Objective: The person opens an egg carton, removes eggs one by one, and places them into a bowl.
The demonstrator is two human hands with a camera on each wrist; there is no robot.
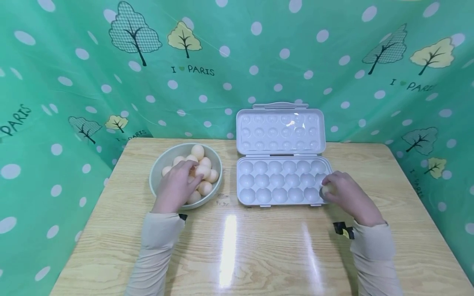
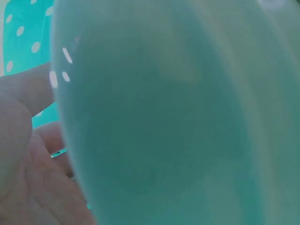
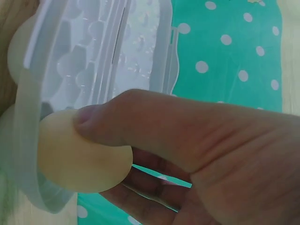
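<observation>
My right hand (image 1: 348,195) pinches a pale egg (image 3: 84,152) between thumb and fingers. The egg overlaps the near right corner cup of the white plastic egg carton (image 1: 279,201), its lower end inside the rim in the right wrist view. Over at the left, my left hand (image 1: 174,185) reaches into a pale green bowl (image 1: 152,181) heaped with eggs. Its thumb and index finger curl about one egg (image 1: 202,172) on the pile. In the left wrist view the bowl's outer wall (image 2: 154,112) hides the fingertips and the eggs.
The carton's dimpled lid (image 1: 280,131) stands raised at the back, near a green dotted curtain (image 1: 255,49). Rows of hollow cups (image 1: 277,181) show in the carton's base. Bowl and carton stand apart on a wood-grain table (image 1: 266,246).
</observation>
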